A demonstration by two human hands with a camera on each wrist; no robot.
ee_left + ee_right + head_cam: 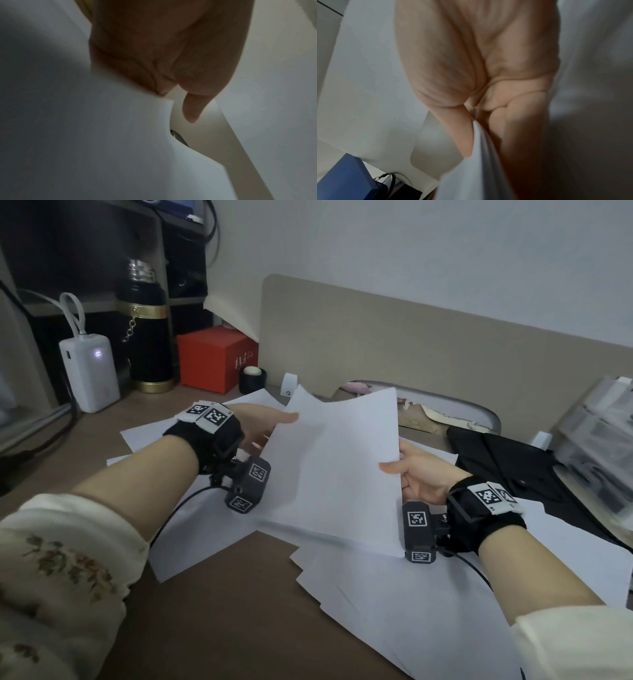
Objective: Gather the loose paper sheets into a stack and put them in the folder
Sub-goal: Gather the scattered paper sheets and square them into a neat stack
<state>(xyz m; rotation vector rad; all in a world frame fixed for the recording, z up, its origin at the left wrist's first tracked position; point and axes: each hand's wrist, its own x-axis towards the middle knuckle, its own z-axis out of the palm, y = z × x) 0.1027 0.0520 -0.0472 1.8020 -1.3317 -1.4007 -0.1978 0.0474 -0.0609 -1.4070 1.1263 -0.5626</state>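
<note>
Overhead, each grip pinches the raised sheets; more loose sheets litter the brown desk.

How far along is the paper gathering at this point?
Early to middle. Done: a few sheets are lifted as a held stack. In hand: the left hand and right hand grip its opposite edges above the desk. Left: loose sheets lie scattered on the desk; nothing has gone into a folder yet.
</note>
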